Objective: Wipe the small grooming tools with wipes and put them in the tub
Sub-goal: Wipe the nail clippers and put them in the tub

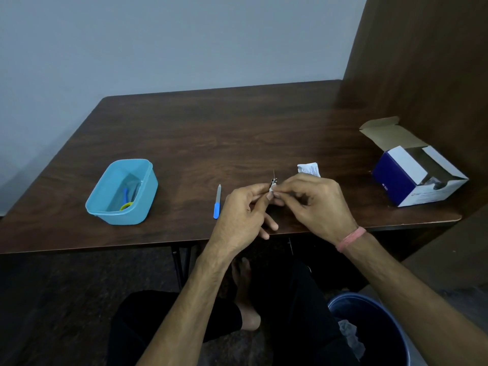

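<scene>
Hands meet above the near edge of the dark brown wooden table point(211, 133). Left hand point(241, 207) pinches a small metal grooming tool point(273, 181), probably a nail clipper, its thin lever sticking upward; right hand point(311, 199) pinches a small white wipe point(272, 190) against the tool's lower end, fingers curled narrowly. Light blue rectangular plastic tub point(148, 186) stands well apart to the left, already holding a blue-and-yellow tool point(126, 200). Blue-handled metal nail file point(217, 202) lies on the table between tub and hands, apparently not yet wiped. Torn white wipe sachet point(309, 169) lies just behind the right hand; an open blue-and-white cardboard box point(412, 178) sits far right. For a thorough wipe, the left hand should probably turn the tool so the wipe reaches every face, including the lever and the cutting edge.
</scene>
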